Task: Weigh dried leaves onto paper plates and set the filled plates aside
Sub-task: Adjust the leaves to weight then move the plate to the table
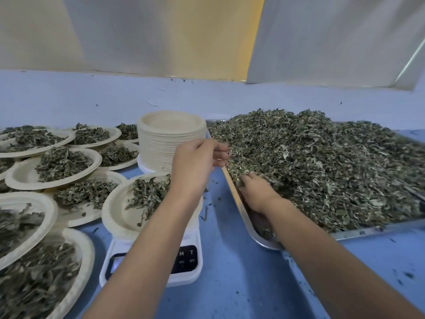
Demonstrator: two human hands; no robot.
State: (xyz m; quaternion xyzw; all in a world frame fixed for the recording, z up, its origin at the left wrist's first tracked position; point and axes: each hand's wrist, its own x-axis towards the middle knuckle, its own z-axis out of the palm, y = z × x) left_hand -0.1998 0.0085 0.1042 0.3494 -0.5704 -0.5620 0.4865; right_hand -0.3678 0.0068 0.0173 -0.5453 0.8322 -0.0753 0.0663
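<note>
Dried leaves (322, 171) being gathered: right hand (256, 192) burrows in, grip hidden; left hand (195, 164) pinches some; next, drop onto plate (110, 210) under left wrist.

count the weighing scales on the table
1: the white scale at the front, between the filled plates and the tray, with a plate of leaves on it. None seems hidden.

Dusty green on blue everywhere
the dried leaves (310, 169) are dull grey-green with paler flecks, paper plates (171, 143) plain cream, scale (184, 261) white with a black panel, tray (368, 230) silvery, table (241, 284) light blue.
</note>
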